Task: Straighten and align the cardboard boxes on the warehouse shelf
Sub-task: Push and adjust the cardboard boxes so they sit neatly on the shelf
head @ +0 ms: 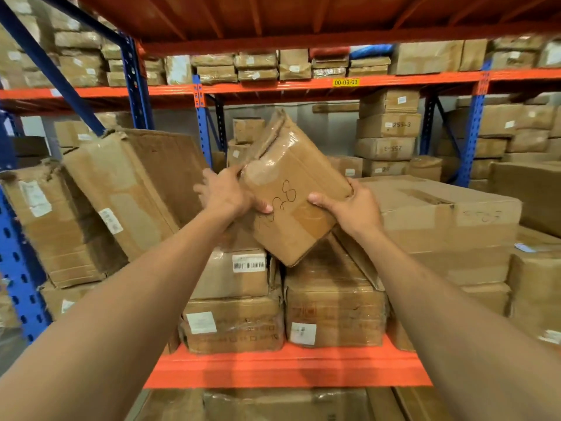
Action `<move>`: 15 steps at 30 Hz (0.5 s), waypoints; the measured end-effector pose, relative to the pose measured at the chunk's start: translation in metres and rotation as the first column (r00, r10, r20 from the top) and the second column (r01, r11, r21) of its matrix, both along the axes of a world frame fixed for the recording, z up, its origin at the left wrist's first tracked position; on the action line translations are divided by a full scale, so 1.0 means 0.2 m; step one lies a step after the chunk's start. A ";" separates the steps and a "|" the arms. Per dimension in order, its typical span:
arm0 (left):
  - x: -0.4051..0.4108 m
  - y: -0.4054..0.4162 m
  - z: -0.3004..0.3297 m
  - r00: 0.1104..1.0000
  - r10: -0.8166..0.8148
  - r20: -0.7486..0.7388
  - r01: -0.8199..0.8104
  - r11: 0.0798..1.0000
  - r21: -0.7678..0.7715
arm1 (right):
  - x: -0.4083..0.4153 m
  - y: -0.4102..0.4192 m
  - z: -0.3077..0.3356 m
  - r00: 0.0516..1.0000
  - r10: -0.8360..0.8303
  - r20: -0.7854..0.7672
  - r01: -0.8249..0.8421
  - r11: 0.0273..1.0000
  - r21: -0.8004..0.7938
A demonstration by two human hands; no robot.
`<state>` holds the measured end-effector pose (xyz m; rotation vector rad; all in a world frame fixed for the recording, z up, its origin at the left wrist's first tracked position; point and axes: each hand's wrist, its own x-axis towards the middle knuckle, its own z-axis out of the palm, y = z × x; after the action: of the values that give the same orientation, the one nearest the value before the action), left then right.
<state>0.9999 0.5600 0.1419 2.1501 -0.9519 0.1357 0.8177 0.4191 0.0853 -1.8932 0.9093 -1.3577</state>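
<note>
left fingers [202, 189]: tips hidden behind held box [291, 189] | box scrawl: partly under thumbs, unreadable | lower-tier boxes [285, 405]: cut by bottom edge | far stacks [516, 53]: blurred, labels too small

You are holding a small tape-wrapped cardboard box [291, 189] with both hands, tilted off square, its handwritten number running slantwise and its lower corner touching the stack beneath. Below it, two plastic-wrapped boxes [233, 325] are sitting side by side on the orange shelf [288, 367], labels facing you. To the left, a large torn box [121, 189] is leaning crookedly against its neighbour
</note>
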 end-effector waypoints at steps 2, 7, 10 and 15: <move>-0.09 -0.07 0.04 0.990 -0.038 0.135 0.027 0.996 0.083 | -0.06 -0.01 -0.16 0.997 -0.060 0.047 0.055 0.992 0.111; -0.27 -0.28 -0.02 0.902 -0.133 0.410 -0.008 0.946 0.325 | -0.17 -0.06 -0.42 0.993 -0.059 -0.101 0.089 0.941 0.326; -0.31 -0.37 -0.11 0.817 -0.191 0.544 -0.069 0.905 0.420 | -0.22 -0.08 -0.49 0.903 -0.097 -0.419 0.221 0.941 0.257; -0.31 -0.44 -0.16 0.851 -0.219 0.478 -0.014 0.899 0.438 | -0.20 -0.13 -0.50 0.842 -0.138 -0.522 0.275 0.942 0.194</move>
<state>0.9376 0.4714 0.1109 2.5122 -1.5273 0.5193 0.7780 0.3928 -0.0137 -2.0097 1.5141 -0.7960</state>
